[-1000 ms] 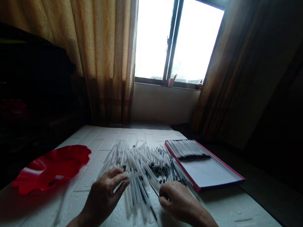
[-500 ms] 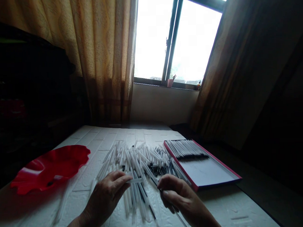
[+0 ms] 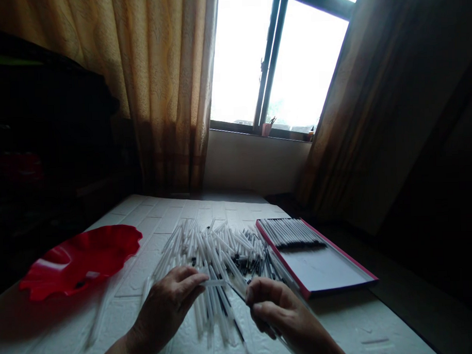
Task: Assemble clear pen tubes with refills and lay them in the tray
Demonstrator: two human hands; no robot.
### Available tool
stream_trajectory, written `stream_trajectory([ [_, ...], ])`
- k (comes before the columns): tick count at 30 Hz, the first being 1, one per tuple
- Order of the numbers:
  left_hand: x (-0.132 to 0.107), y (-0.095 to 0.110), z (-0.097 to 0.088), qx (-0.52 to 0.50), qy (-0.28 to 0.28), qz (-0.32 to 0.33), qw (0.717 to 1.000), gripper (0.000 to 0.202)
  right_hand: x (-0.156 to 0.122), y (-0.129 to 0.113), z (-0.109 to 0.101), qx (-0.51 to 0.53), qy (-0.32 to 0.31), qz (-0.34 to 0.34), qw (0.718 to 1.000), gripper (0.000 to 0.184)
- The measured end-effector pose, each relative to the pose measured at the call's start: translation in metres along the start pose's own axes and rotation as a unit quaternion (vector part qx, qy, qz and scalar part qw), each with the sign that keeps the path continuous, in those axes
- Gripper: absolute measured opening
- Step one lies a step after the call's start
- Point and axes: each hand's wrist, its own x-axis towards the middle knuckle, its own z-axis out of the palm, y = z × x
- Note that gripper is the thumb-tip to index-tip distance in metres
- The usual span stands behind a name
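Observation:
My left hand (image 3: 166, 298) pinches a clear pen barrel (image 3: 216, 283), which points to the right. Between the fingers of my right hand (image 3: 277, 307) is a thin pen refill (image 3: 237, 292). Its dark end slants up toward the open end of the barrel; whether the two touch is hard to tell. Behind and below both hands spreads a heap of clear pen barrels (image 3: 203, 245), with dark refills (image 3: 234, 319) and small black pieces (image 3: 242, 262) among them.
To the right lies a red-edged shallow box (image 3: 332, 271) with a row of pens (image 3: 290, 231) in its far part. A red wavy-rimmed bowl (image 3: 110, 237) stands at the left on the white brick-patterned table (image 3: 140, 216). Beyond are a window and curtains (image 3: 167, 86).
The refill's tip in my right hand has come close to the right end of the barrel. My left hand has barely moved and still holds the barrel.

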Motion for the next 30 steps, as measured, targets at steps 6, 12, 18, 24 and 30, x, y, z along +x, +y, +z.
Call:
stream_trajectory([
  [6, 0.001, 0.001, -0.002, -0.005, -0.011, 0.018, 1.000, 0.033, 0.007, -0.003, -0.002, 0.024, -0.013, 0.044, 0.999, 0.015],
  [12, 0.003, 0.003, -0.001, -0.025, -0.021, 0.040, 0.999, 0.029, 0.031, -0.022, -0.004, 0.032, -0.074, 0.122, 0.989, 0.015],
  [18, 0.000, 0.005, 0.001, -0.075, -0.050, 0.007, 0.996, 0.023, 0.059, -0.034, 0.008, -0.068, -0.072, 0.135, 0.986, 0.021],
  [24, -0.002, -0.001, 0.005, -0.077, 0.022, -0.026, 0.996, 0.021, 0.074, -0.027, -0.015, -0.288, 0.036, 0.022, 0.957, 0.027],
  [30, -0.008, -0.005, 0.009, -0.043, 0.008, -0.044, 0.998, 0.021, 0.040, -0.002, -0.041, -0.514, 0.082, -0.038, 0.853, 0.013],
])
